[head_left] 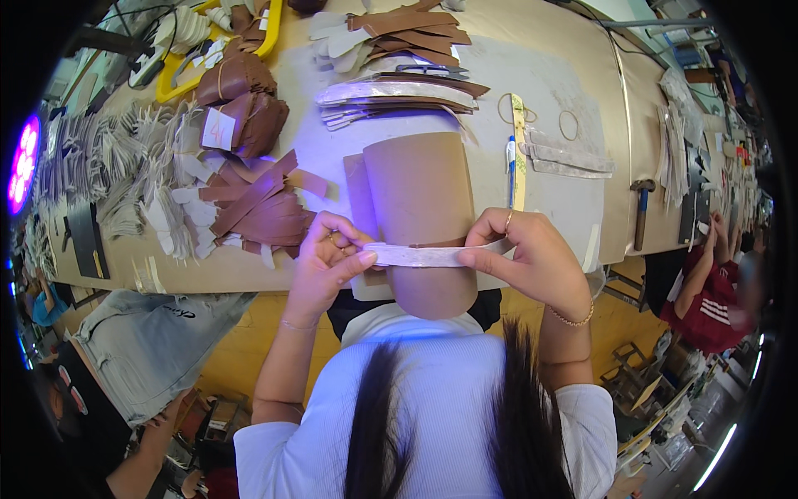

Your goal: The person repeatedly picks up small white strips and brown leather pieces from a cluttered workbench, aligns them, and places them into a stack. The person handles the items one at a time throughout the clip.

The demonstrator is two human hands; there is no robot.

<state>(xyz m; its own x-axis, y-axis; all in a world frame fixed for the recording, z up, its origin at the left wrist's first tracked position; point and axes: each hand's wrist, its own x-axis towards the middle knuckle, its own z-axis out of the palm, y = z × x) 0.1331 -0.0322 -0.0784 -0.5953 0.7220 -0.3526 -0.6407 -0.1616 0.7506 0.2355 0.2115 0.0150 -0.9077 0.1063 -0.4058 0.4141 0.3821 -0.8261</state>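
Stretched across a curved brown board [422,191] is a narrow whitish strip [416,255], with a thin brown edge showing along its upper side. My left hand [328,262] pinches the strip's left end between thumb and fingers. At the other end my right hand [524,254] grips it the same way, thumb on top. The board rises in an arch in front of me, its near end over the table's edge. Beyond it lies a stack of brown and whitish strips [399,96], with dark thread snips [432,71] on top.
Brown leather pieces [262,204] and bundled brown pieces [241,108] lie at left, beside many whitish strips [108,158]. To the right are a yellow ruler [519,150], a blue pen [511,166], rubber bands [568,125] and a hammer [641,214]. Other people stand at both sides.
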